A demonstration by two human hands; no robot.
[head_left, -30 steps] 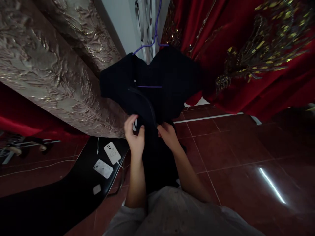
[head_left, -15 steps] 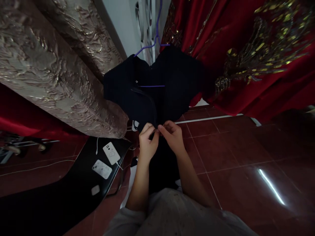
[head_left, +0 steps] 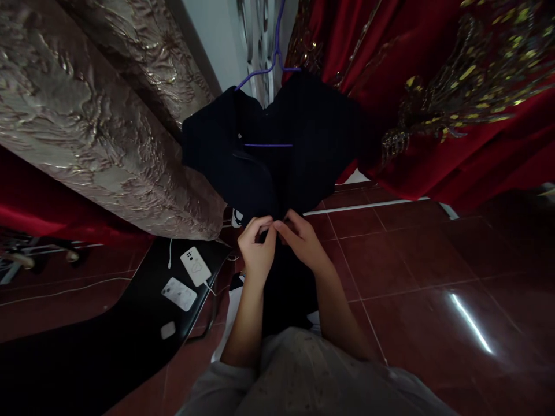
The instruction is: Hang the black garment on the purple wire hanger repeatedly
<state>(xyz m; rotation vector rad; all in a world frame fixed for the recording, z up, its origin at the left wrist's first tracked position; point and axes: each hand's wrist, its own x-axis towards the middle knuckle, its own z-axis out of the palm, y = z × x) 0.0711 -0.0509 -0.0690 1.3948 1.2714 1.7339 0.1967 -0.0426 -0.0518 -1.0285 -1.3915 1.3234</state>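
Observation:
A dark navy, short-sleeved garment with an open front (head_left: 321, 138) hangs in front of me on a purple hanger (head_left: 276, 58). Its front edges come together low down, where both my hands meet. My left hand (head_left: 258, 248) pinches the garment's front edge between thumb and fingers. Right against it, my right hand (head_left: 301, 240) pinches the other front edge, thumb tip touching the left thumb. Whatever small fastening lies between the fingertips is hidden. Below the hands the dark cloth drops toward my legs.
On the left, a black bench (head_left: 143, 312) bears a white phone (head_left: 196, 267) with a cable, a patterned phone (head_left: 179, 294) and a small white case (head_left: 167, 330). Beige textured fabric (head_left: 108, 133) hangs left, red sequined fabric (head_left: 416, 156) right. A metal rail (head_left: 368, 206) runs low over red tiles.
My left hand has shifted slightly left and its fingers have bent at the garment edge. Both thumbs now press closer together. The garment stays on its hanger.

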